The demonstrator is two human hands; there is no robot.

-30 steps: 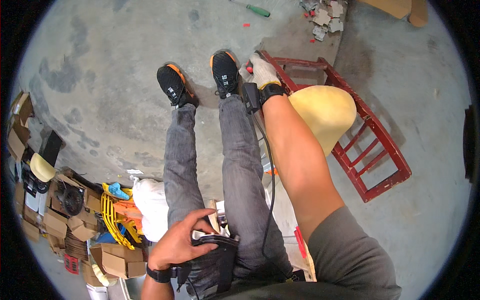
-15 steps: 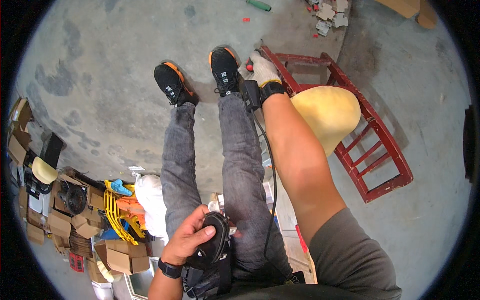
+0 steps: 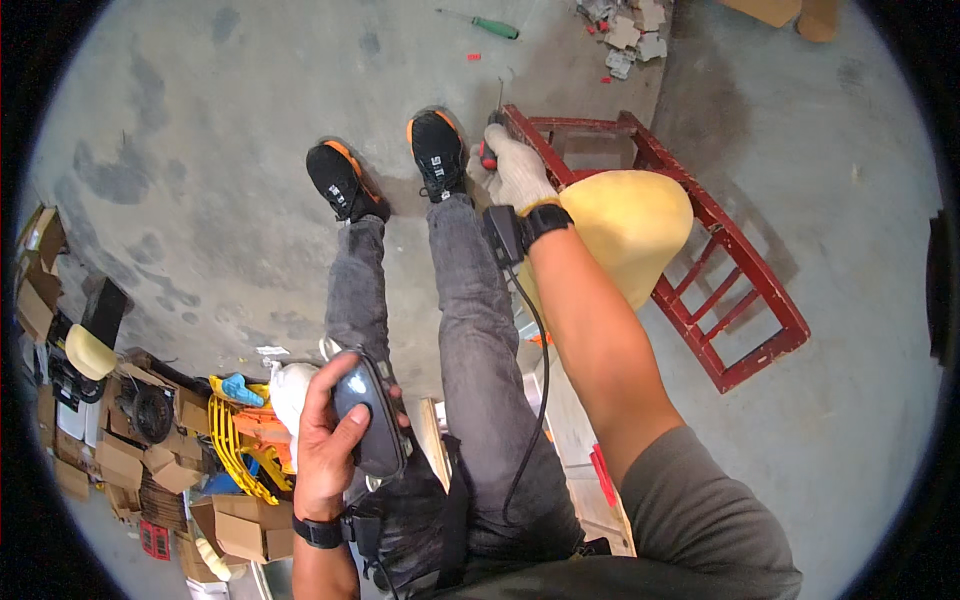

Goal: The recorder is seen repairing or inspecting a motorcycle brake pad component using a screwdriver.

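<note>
My bare left hand (image 3: 330, 430) grips a dark, rounded, elongated part (image 3: 375, 425) above my left thigh. Metal tabs stick out at its ends, and its upper face looks smooth and shiny. What it is, I cannot make out. My right hand (image 3: 520, 172) wears a whitish knit glove and is closed round a screwdriver (image 3: 488, 152) with a red and black handle. Its thin shaft points away from me, beside the corner of a red ladder-like frame (image 3: 735, 240). A pale yellow rounded pad (image 3: 625, 235) lies against that frame, partly behind my right forearm.
A green-handled screwdriver (image 3: 495, 27) and a heap of small grey pieces (image 3: 630, 30) lie on the far concrete floor. Cardboard boxes (image 3: 240, 525), yellow curved parts (image 3: 228, 440) and other goods crowd the left. A cable (image 3: 545, 370) hangs from my right wrist.
My left hand has moved left and forward with the dark part, turning its shiny face up. The right hand still holds the screwdriver, whose shaft now shows more clearly.
</note>
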